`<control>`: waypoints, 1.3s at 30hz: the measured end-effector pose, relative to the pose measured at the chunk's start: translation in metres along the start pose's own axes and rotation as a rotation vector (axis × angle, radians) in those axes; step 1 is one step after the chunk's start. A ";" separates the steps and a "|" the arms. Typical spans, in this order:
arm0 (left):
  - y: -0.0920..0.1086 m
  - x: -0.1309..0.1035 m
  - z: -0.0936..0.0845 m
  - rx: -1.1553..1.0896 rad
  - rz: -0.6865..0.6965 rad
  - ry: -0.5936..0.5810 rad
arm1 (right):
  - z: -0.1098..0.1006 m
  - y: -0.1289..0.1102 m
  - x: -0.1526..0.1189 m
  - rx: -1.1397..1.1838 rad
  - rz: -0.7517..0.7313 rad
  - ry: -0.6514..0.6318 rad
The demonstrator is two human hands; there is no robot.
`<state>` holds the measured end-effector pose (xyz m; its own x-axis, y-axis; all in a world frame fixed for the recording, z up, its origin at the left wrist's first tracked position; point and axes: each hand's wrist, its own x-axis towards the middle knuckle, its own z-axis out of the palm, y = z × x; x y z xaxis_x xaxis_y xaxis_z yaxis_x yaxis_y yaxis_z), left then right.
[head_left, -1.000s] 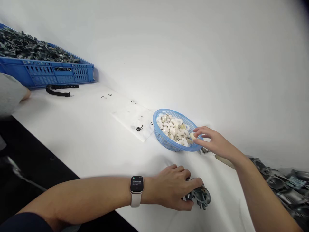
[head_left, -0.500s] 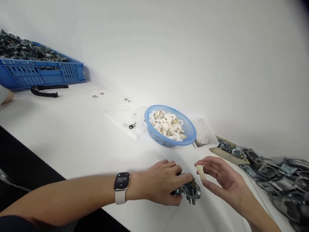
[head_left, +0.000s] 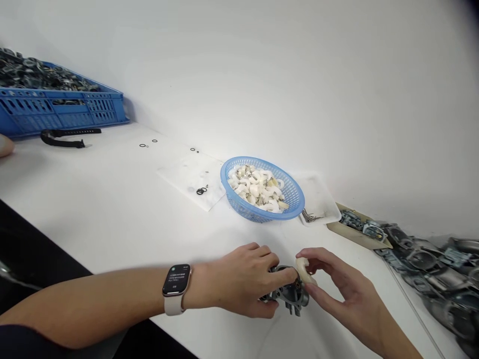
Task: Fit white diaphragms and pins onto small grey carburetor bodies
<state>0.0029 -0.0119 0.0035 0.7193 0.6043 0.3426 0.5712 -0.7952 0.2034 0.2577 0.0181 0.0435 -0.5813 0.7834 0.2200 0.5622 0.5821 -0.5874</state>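
My left hand [head_left: 247, 281], with a watch [head_left: 177, 281] on its wrist, grips a grey metal housing [head_left: 294, 296] on the white table. In my right hand [head_left: 342, 289] is a curved cream plastic piece [head_left: 304, 270], pinched between thumb and fingers at the upper right of the housing. The piece's lower end is close to the housing; whether they touch I cannot tell. Beyond the hands stands a blue round basket [head_left: 245, 208] full of similar white and cream pieces.
A white tray [head_left: 327, 202] with thin metal pins sits behind the basket. Metal housings [head_left: 426, 259] are heaped at the right beside a box [head_left: 355, 235]. Black rings [head_left: 201, 191] lie on a white sheet. At the left are a blue crate [head_left: 63, 112], a black strap [head_left: 62, 139] and a person's hand [head_left: 5, 145].
My right hand has moved left, bringing the cream piece nearer the housing and turning it so its curve shows. My left hand still holds the housing. The view has shifted slightly.
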 end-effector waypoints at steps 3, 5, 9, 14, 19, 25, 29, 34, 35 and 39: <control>0.001 -0.001 0.001 -0.036 -0.035 0.006 | -0.001 -0.007 -0.001 -0.113 -0.060 0.052; 0.003 -0.002 0.001 -0.100 -0.088 0.021 | -0.003 -0.013 -0.003 -0.181 -0.093 0.077; 0.004 0.000 0.000 -0.229 -0.201 0.061 | -0.004 -0.024 -0.008 -0.213 -0.087 0.028; 0.006 0.002 0.000 -0.282 -0.203 0.105 | 0.002 -0.032 -0.010 -0.226 -0.129 0.002; 0.007 0.001 0.003 -0.300 -0.166 0.151 | 0.004 -0.035 -0.010 -0.215 -0.191 0.024; 0.007 -0.001 0.002 -0.239 -0.032 0.427 | -0.006 -0.028 -0.009 0.308 0.151 -0.041; 0.009 0.000 -0.003 -0.081 0.137 0.579 | -0.004 -0.020 -0.005 0.749 0.244 -0.172; 0.017 0.005 -0.002 0.023 0.183 0.658 | 0.005 -0.024 0.000 0.881 0.237 -0.231; 0.019 0.007 -0.002 0.017 0.178 0.680 | 0.006 -0.026 0.000 0.883 0.235 -0.236; 0.024 0.012 0.002 -0.033 0.146 0.749 | 0.011 -0.030 -0.001 0.906 0.218 -0.223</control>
<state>0.0263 -0.0236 0.0112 0.3201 0.3074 0.8961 0.4701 -0.8728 0.1314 0.2344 -0.0026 0.0523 -0.6685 0.7410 -0.0641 0.0574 -0.0346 -0.9978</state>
